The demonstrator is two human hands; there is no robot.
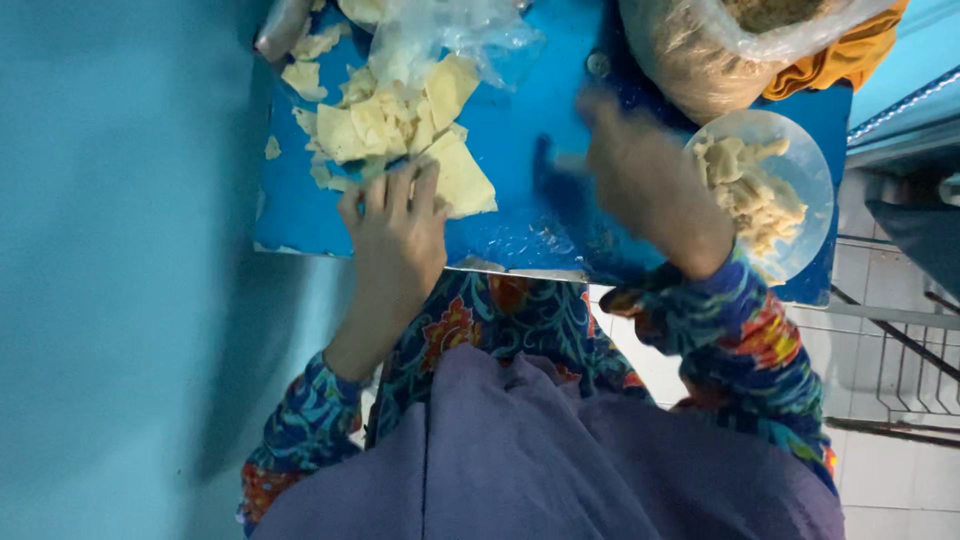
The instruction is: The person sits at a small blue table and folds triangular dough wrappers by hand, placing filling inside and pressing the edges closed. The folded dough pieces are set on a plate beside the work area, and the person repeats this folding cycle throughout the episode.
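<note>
Already a fair heap of folded dumplings fills the clear plate [812, 175] at the bench's [530, 150] right edge — yet many square dough wrappers [400, 125] remain piled toward the left corner; the left hand [395, 235] presses flat, released, on them, while the blurred right hand [640, 175] — grip unclear — hovers mid-bench

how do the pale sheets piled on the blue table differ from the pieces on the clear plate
The pale sheets lie flat, broad and angular in a loose heap on the blue table; the pieces on the clear plate are smaller, crumpled and lumpy. The left hand rests fingertips on the sheets, while the right hand, blurred, is beside the plate without touching its pieces. Both share a pale yellowish colour.
</note>
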